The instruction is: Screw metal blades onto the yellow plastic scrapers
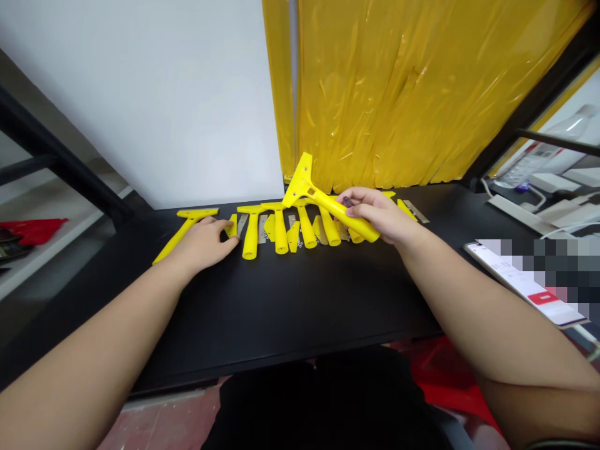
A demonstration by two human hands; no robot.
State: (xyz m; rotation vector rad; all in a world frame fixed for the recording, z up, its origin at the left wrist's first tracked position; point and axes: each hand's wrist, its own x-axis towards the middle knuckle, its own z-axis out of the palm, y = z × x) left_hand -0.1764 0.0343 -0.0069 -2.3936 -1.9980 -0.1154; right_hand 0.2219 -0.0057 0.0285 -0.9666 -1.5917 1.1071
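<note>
My right hand (372, 212) is closed around the handle of a yellow scraper (323, 203), raised and tilted above the table with its wide head up and to the left. A small dark piece (347, 202) shows at the fingers; its kind is unclear. On the left, my left hand (206, 242) rests low over the table, with thumb and forefinger on a small yellow plate (232, 225). Left of that hand lies another yellow scraper (180, 234). Between the hands several scraper handles (250, 234) lie in a row, with yellow plates (294, 237) and metal blades (262, 229) among them.
A black table (281, 300) carries the parts. Behind it stand a white panel (187, 100) and a yellow plastic-wrapped surface (375, 94). At right are a phone (520, 278) with cable, white boxes (553, 182) and a plastic bottle (539, 153). Black frame bars (60, 150) rise at the sides.
</note>
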